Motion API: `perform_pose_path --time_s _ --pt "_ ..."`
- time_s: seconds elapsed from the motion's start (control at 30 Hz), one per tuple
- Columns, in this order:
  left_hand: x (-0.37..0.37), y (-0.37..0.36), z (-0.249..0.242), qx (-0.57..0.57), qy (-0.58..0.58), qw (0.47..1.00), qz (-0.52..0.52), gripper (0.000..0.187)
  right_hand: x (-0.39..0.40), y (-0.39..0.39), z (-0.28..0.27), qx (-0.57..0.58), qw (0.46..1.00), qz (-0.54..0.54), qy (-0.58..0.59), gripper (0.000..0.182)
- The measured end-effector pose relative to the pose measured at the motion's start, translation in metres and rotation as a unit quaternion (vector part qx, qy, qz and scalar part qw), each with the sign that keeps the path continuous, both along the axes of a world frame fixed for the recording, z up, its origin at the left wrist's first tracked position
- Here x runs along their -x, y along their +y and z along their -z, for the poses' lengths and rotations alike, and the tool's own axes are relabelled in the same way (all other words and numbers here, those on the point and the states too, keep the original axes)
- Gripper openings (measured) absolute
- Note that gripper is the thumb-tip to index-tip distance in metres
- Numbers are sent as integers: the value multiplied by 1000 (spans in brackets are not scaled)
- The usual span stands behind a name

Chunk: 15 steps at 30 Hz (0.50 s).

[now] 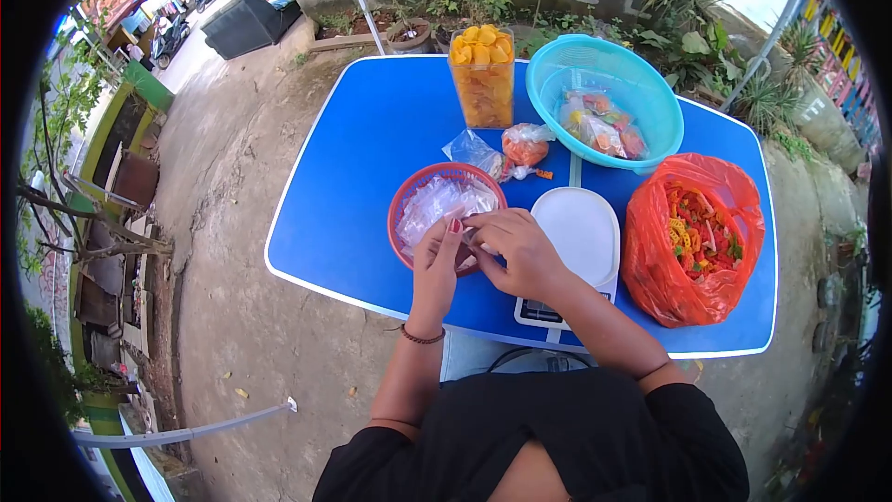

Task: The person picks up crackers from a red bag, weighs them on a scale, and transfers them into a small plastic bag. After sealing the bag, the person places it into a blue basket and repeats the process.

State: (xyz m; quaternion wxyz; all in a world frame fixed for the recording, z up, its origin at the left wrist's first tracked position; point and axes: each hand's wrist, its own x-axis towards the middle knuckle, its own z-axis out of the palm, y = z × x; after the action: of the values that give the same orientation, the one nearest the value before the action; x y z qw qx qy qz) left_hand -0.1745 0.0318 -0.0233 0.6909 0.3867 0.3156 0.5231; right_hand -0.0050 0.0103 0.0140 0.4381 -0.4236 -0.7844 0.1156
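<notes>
A blue tabletop (348,177) with a white edge stands outdoors on worn concrete ground (269,381), wider from left to right than front to back; the person's torso stands close to its near edge. Far right sits an open red plastic bag (646,265) of coloured pieces, its lower contents hidden. Behind it, a turquoise basin (660,112) holds wrapped packs, hard to tell apart. Left of the basin, a tall clear container (483,84) of yellow-orange chips stands upright. A white scale (578,232) points its display end towards the person, partly covered by the right forearm. Left of it, a red basket (398,214) holds clear packets (441,204), lying at mixed angles. Over its near rim, the left hand (435,251) and right hand (520,246) meet, fingers bent and fingertips close together; whatever they pinch, and its direction, is too hidden to tell.
</notes>
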Motion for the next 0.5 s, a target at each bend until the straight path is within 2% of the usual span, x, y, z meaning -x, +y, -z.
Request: perform_pose_path --time_s 0.03,0.13,0.23,0.27,0.33,0.4,0.47,0.5 --pt "-7 -3 -15 32 10 999 23 35 -5 -6 -3 -8 1000 -6 -5 15" --pt "-31 -7 -28 41 21 999 1 31 -27 -24 -9 11 997 -26 73 18" --pt "-52 -12 -27 -42 87 995 23 27 -57 -47 -14 24 990 9 137 21" --pt "-60 -17 -29 -61 110 991 48 25 -62 -53 -20 -25 990 73 119 23" --pt "-77 -30 -31 -105 152 978 98 22 -77 -69 -29 -46 986 150 51 25" --pt "-91 -41 -23 -152 218 956 121 15 -90 -88 -28 -18 985 160 53 27" --pt "-98 -49 -34 -176 344 902 193 16 -104 -107 -19 0 984 166 58 27" --pt "-105 -54 -37 -202 344 895 200 17 -111 -113 -17 -34 983 172 47 24"
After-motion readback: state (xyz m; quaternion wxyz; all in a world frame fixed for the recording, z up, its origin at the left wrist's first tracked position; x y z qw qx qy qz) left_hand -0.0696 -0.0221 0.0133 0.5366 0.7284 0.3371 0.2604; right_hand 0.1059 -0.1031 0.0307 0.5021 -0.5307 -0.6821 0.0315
